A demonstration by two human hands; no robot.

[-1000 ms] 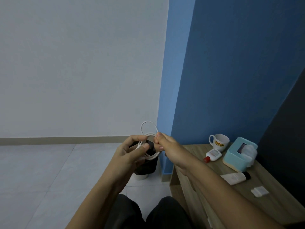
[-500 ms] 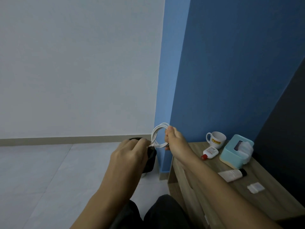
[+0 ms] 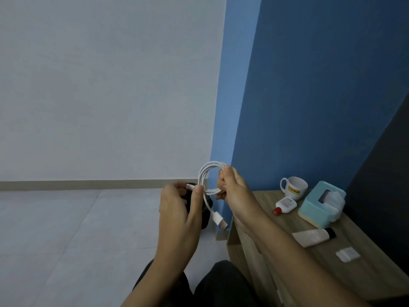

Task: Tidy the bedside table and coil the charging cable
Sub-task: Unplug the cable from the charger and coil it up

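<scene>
A white charging cable (image 3: 204, 173) is looped into a small coil in the air left of the wooden bedside table (image 3: 365, 269). My right hand (image 3: 232, 191) grips the coil's right side. My left hand (image 3: 179, 209) pinches the coil's left side and one cable end between thumb and fingers. A free tail hangs down from the coil and ends in a USB plug (image 3: 220, 222).
On the bedside table stand a white mug (image 3: 294, 187), a small red-capped bottle (image 3: 285, 205), a teal tissue box (image 3: 321, 203), a black-capped cream tube (image 3: 313, 236) and a small white packet (image 3: 347, 254). A dark bin (image 3: 207, 212) sits on the floor behind my hands.
My hands have drawn slightly apart and the coil now stands open between them. A tail with the USB plug has come free and hangs below the coil.
</scene>
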